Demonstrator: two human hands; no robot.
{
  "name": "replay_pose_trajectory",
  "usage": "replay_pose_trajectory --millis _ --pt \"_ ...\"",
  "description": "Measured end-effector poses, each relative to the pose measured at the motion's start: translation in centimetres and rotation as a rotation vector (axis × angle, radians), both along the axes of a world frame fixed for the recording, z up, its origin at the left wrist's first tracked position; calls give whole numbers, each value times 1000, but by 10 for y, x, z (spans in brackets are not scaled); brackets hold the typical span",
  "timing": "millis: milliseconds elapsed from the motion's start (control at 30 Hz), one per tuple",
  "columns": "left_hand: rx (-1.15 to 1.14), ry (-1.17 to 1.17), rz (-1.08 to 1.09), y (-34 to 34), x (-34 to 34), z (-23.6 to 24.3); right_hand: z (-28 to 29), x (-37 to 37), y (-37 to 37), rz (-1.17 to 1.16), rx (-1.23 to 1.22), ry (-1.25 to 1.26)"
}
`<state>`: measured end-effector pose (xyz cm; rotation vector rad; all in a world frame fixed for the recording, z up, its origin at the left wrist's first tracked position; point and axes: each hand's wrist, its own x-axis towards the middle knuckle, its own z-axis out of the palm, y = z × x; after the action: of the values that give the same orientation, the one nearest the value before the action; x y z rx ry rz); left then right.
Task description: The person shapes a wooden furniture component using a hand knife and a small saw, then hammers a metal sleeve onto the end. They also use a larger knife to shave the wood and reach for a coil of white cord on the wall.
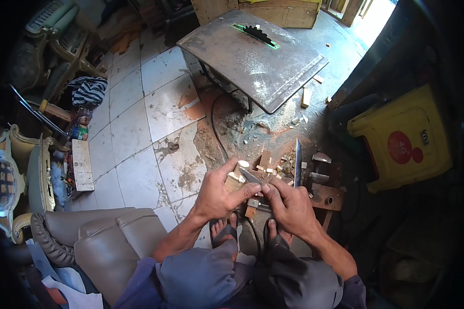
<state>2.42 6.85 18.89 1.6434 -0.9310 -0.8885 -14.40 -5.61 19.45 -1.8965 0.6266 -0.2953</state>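
Note:
My left hand (pixel 216 189) is closed around a small pale wooden piece (pixel 235 181) with a rounded white end, held above my feet. Close beside it, my right hand (pixel 293 207) pinches a short grey pointed blade (pixel 251 176), its tip reaching toward the wood. The thumb of my left hand lies near the blade's base. What handle the blade has is hidden in my right fingers. Below both hands, a small metal-and-wood piece (pixel 252 206) shows between my feet.
Ahead stands a table saw (pixel 232 56) with a toothed round blade (pixel 258 35). Wood offcuts (pixel 283 167) and a long upright blade (pixel 297 162) lie beyond my right hand, beside a brown wooden block (pixel 326 198). A yellow plastic stool (pixel 433 129) is right; a leather-like cushion (pixel 105 237), left.

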Motion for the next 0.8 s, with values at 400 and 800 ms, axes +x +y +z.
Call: replay_pose_trajectory --millis 400,800 --pt "-285 354 -145 -35 40 64 81 2 -69 -102 88 -238" --pt "-411 -193 -101 -101 4 140 125 33 -82 -284 -237 -473"
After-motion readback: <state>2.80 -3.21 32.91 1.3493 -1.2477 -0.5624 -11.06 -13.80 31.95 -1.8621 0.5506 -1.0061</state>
